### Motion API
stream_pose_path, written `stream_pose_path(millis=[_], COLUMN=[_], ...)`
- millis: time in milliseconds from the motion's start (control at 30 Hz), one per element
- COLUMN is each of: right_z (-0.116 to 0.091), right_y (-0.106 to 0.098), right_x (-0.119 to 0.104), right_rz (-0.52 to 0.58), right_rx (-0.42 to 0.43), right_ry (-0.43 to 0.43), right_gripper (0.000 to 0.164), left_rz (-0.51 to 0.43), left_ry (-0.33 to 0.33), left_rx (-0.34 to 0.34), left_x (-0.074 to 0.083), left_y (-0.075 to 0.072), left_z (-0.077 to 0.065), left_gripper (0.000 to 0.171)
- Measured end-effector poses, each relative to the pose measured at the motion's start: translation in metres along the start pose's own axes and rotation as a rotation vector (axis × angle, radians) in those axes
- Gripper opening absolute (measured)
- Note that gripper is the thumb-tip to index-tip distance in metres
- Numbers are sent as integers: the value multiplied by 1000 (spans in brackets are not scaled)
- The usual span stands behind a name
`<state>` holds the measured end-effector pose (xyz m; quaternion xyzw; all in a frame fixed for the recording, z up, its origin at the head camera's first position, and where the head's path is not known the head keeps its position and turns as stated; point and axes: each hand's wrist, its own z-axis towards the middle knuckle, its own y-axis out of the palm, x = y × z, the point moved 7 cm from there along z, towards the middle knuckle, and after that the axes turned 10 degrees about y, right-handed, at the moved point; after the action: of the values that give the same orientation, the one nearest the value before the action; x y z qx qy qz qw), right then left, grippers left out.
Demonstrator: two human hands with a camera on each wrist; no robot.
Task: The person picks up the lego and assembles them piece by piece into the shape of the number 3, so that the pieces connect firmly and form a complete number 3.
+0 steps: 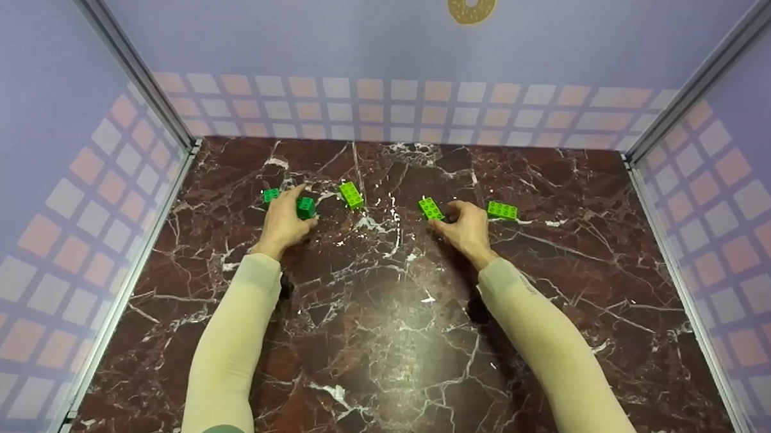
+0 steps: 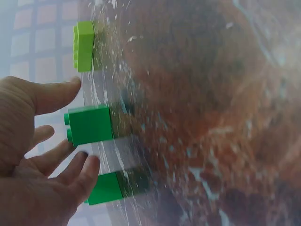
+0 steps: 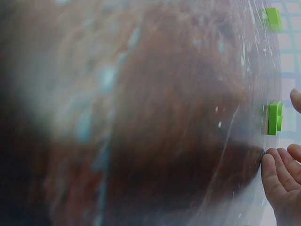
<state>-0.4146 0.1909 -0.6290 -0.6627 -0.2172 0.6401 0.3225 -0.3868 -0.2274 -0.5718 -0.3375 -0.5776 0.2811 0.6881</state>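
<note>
My left hand spreads around a dark green toy brick, thumb on one side and fingers on the other. In the left wrist view the thumb stands apart from that brick, and the fingers reach past its studded side. A second green brick lies just left of the hand, partly behind the fingers. On the right, my right hand is beside a thin lime green brick, its thumb and fingers parted. The right wrist view shows this brick between thumb and fingers, with gaps visible.
One lime green brick lies right of the left hand, another right of the right hand. All rest on a dark red marbled table. Purple checked panels wall the back and both sides, with metal posts at the corners.
</note>
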Motion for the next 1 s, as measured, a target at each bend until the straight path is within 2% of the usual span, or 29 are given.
stream_pose_path(millis=[33,200,267,333,467,600,800,1000], right_z=[0,2,4,4,16,14,6,2], right_y=[1,7,9,10,19,21,17,12], right_x=[-1,-3,-3,-3,10,9,-1,-6], right_rz=[7,-13,-29,-38,-56,-77,-118,-117], right_rx=[-2,-20,-22,-18,-10,11,53,17], right_ry=[9,20,15,13,4,-21,-53,1], right_gripper=[55,53,53,51,49,44,39,39], left_rz=[-26,-104,-124,-163,-218,-209,-221,-218], left_ry=[-15,-10,-17,-40,-95,-120,-116,-112], left_rx=[-7,43,42,29,33,52,61,59], left_x=[-4,-55,-58,-44,-15,-16,-20,-21], left_y=[1,20,20,13,-3,-4,-2,-1], left_z=[2,25,26,19,3,-1,0,-2], left_gripper=[85,81,78,74,67,61,59,58])
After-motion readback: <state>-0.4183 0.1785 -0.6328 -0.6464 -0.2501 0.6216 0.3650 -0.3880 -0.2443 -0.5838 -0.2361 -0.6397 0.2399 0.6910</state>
